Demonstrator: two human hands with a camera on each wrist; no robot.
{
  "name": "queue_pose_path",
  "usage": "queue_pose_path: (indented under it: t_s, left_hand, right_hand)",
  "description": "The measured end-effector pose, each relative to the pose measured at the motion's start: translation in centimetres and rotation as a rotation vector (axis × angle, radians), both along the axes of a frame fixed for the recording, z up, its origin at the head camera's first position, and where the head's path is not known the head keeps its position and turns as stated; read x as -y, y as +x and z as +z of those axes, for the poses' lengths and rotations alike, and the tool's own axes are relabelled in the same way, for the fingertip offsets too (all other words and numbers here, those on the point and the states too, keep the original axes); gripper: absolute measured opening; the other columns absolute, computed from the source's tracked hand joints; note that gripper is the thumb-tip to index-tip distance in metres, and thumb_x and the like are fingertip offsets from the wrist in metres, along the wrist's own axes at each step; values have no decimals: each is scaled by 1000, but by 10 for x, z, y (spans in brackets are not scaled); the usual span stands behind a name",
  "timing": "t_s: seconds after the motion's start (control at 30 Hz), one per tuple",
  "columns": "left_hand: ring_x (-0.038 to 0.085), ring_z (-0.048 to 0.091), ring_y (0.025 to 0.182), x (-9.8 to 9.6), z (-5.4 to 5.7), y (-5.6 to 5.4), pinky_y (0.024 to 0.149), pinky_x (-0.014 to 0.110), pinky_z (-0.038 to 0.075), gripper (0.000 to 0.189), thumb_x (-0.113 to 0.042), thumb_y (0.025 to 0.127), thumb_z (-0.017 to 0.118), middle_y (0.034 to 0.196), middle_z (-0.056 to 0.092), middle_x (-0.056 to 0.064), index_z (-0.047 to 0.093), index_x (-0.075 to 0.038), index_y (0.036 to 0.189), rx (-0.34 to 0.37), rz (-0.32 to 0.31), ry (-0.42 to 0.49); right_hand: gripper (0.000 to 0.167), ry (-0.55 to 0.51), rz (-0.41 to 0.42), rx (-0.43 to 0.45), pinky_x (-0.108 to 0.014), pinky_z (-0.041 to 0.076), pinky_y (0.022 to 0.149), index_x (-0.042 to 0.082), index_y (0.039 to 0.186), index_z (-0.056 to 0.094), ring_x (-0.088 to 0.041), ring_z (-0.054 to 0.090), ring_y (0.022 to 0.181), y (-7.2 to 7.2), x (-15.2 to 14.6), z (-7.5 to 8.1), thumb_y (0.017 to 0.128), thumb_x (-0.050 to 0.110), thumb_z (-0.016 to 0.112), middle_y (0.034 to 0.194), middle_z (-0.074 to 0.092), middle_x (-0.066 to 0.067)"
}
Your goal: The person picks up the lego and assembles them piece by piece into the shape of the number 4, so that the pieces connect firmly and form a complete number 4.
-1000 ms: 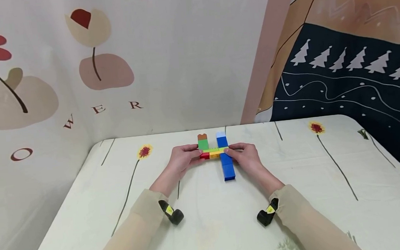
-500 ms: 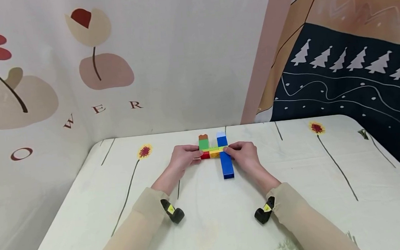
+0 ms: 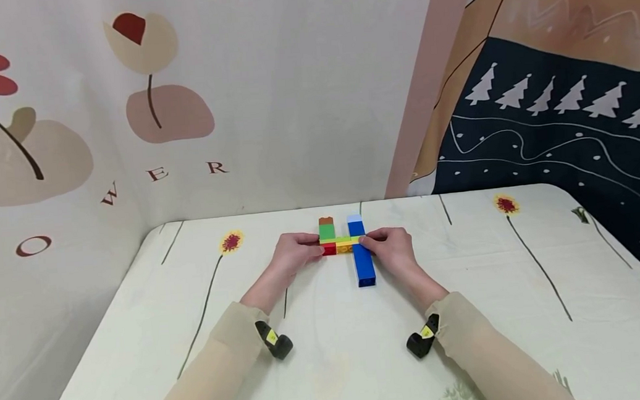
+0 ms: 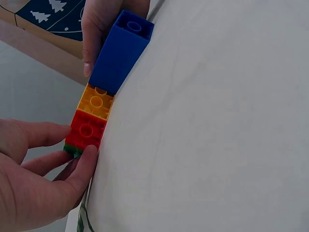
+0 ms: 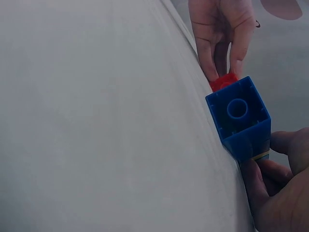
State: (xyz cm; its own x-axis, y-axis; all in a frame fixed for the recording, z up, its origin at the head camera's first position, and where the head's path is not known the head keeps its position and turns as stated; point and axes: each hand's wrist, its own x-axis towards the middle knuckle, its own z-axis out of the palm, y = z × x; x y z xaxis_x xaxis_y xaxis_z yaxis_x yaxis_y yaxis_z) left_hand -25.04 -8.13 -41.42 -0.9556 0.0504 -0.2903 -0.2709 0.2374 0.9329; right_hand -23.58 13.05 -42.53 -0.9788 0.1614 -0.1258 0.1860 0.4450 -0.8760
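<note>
A toy-brick build lies between both hands at the far middle of the table in the head view. Its crossbar has a red brick [image 3: 329,249] and a yellow brick [image 3: 344,249] under a thin lime and yellow strip [image 3: 342,240]. Behind the red end are a green brick [image 3: 327,231] and a brown brick [image 3: 326,220]. A long blue column [image 3: 364,266], pale blue at its far end, crosses the right end; its hollow underside [image 5: 237,109] faces the right wrist camera. My left hand [image 3: 292,252] pinches the red end. My right hand [image 3: 396,248] grips the column beside the strip.
The build rests near the far edge of a table under a white flower-printed cloth [image 3: 330,348]. Behind it hangs a pale printed curtain [image 3: 291,103], with a dark tree-patterned panel [image 3: 561,140] at the right. Black wrist cameras [image 3: 275,341] sit on both sleeves.
The build has shifted very slightly right, and the near end of the blue column has come up a little in view. The left thumb sits slightly lower on the red brick. Both hands keep hold.
</note>
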Motion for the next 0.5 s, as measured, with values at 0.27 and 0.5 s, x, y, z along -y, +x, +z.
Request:
queue_pose_path:
  t_s: [0.27,0.5]
  left_hand:
    - [29,64,114,1,2,2,94,34,57,41,1,92,72,135,62,20,65,3,133,5,2,-11]
    - [28,68,105,7,7,4,92,34,57,43,-4,92,73,131,63,20,64,3,133,9,-20,-48]
  right_hand:
    - [32,7,2,-5,-37,57,89,1,118,75,-26,67,99,-1,0,-1,97,26,73,113,71,-14]
    - [34,13,40,-15,-35,57,87,1,118,74,-25,67,93,1,-8,2,99,29,71,108,72,-13]
